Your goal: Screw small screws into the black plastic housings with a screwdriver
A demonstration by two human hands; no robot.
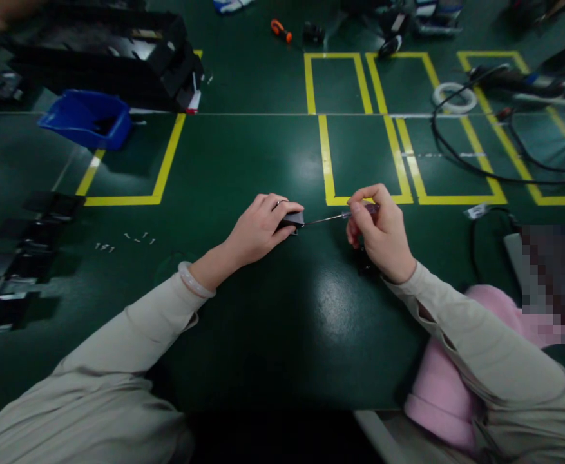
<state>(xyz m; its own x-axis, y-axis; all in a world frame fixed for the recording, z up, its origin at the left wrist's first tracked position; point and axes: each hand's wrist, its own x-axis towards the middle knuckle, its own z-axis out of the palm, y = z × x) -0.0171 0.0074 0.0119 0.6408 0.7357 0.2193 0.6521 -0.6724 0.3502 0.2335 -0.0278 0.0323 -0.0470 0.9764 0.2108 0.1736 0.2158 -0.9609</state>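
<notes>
My left hand is closed over a small dark box-like part, pressing it on the green table; most of the part is hidden under the fingers. My right hand grips a screwdriver by its purplish handle, between thumb and fingers. The thin metal shaft points left, and its tip meets the right end of the dark part. A small dark object lies beneath my right hand, too shadowed to name. Several small screws are scattered on the table left of my left hand.
A blue bin and black trays stand at the back left. Several flat black parts lie at the left. Black cables, a white tape ring and an orange-handled tool are farther back. Something pink is by my right forearm.
</notes>
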